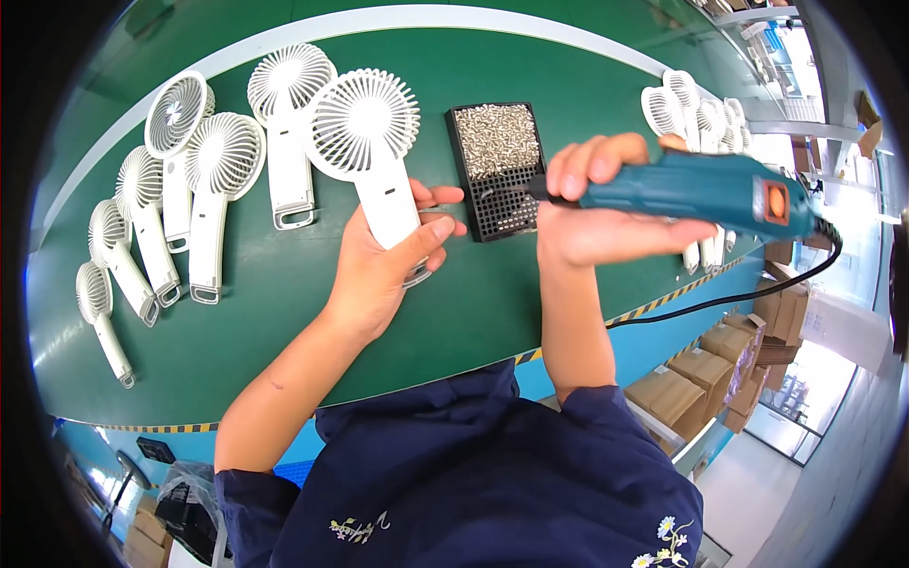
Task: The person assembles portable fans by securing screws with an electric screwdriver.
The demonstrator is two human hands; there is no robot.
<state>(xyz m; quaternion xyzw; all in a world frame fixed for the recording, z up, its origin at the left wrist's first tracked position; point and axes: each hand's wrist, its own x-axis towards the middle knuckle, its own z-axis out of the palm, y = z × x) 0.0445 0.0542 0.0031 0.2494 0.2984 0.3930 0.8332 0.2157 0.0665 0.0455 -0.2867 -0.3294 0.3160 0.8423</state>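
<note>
My left hand (383, 260) is closed around the handle of a white handheld fan (386, 204), its round grille pointing away from me. In my right hand (592, 204) is a teal electric screwdriver (691, 192) with an orange switch and a black cord. Its dark tip end points left, over the lower part of a black screw tray (461, 156). Small silver screws (497, 137) fill the tray's upper part, and a grid of holes (497, 201) shows below them. Whether a screw sits on the tip is too small to tell.
Several white fans (206, 208) lie on the green table (454, 312) at the left, with another group (696, 109) at the far right. The power cord (748, 295) hangs past the striped table edge (653, 301). Cardboard boxes (705, 369) stand beyond it on the right.
</note>
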